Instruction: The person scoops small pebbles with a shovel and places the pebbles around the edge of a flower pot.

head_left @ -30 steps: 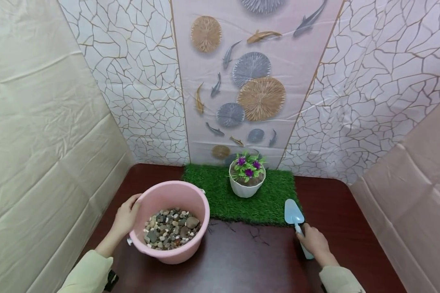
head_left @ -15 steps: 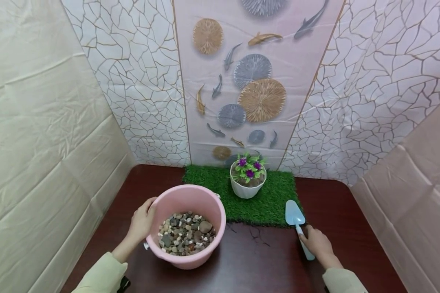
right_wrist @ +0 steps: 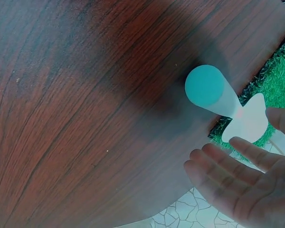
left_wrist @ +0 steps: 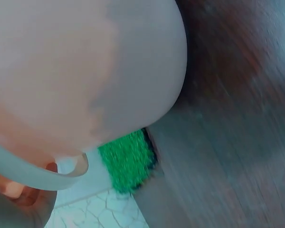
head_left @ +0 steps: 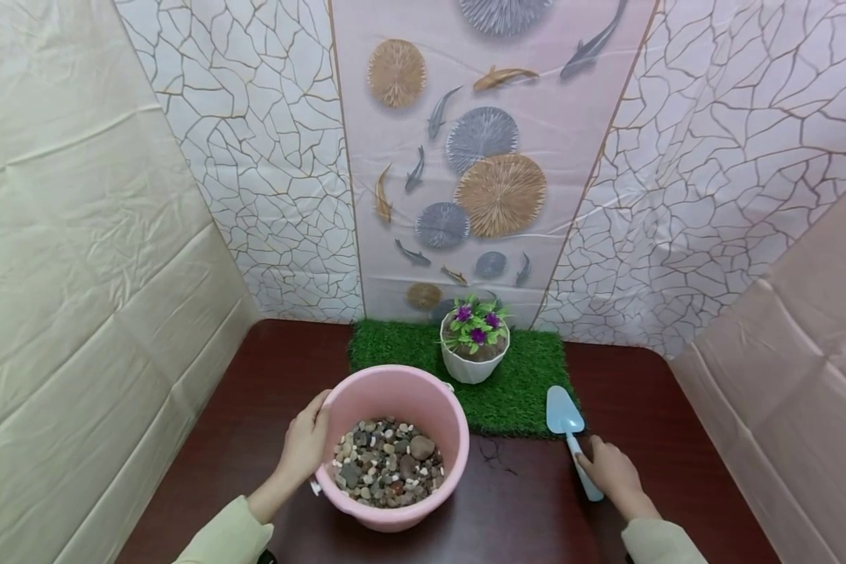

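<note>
From afar I see the left hand (head_left: 303, 445) gripping the pink bucket (head_left: 395, 396), now drawn to six o'clock, its pebbles (head_left: 389, 464) thus nearer the blue trowel (head_left: 564, 413) at the bucket's three o'clock, the right hand (head_left: 613, 475) (fingers loose, holding nothing) close by.

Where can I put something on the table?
Bare table lies between the pink bucket and blue trowel, nearer than the dark strands, and in both far corners beside the artificial grass mat. It's crowded where bucket and flowerpot are close.
</note>
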Motion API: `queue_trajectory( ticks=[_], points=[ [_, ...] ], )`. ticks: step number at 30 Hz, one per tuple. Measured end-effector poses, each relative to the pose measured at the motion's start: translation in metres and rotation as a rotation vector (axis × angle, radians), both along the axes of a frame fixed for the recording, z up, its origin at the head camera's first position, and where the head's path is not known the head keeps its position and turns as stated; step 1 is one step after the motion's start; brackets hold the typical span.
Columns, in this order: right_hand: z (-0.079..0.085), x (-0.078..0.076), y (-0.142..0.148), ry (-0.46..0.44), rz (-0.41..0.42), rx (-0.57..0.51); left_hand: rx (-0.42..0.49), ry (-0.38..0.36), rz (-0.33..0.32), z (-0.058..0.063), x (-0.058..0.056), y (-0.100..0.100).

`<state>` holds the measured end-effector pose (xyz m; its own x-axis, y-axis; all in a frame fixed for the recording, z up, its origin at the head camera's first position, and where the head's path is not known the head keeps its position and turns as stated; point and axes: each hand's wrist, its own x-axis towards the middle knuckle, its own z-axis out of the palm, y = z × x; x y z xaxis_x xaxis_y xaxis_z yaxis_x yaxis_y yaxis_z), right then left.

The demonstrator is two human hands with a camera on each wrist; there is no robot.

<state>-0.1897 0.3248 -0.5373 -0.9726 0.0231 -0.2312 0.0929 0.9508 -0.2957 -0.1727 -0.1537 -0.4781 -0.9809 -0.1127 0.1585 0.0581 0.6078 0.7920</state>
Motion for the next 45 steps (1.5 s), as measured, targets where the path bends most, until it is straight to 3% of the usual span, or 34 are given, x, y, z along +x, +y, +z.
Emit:
queue_trajectory(
  ticks=[11, 26, 32, 39, 45],
  points=[
    [0.001, 0.000, 0.001, 0.007, 0.008, 0.008, 0.041, -0.003, -0.009, 0.001, 0.004, 0.032],
    [-0.002, -0.002, 0.001, 0.001, 0.003, 0.001, 0.008, 0.025, -0.068, -0.002, 0.005, 0.067],
    [-0.002, -0.004, -0.001, -0.022, -0.043, 0.014, 0.020, 0.010, -0.079, 0.000, 0.005, 0.082],
    [0.000, -0.002, -0.004, -0.115, -0.124, 0.024, 0.053, 0.011, -0.098, 0.000, 0.004, 0.097],
    [-0.005, -0.004, -0.007, -0.142, -0.130, 0.001, 0.055, 0.025, -0.084, -0.001, 0.003, 0.103]
  ],
)
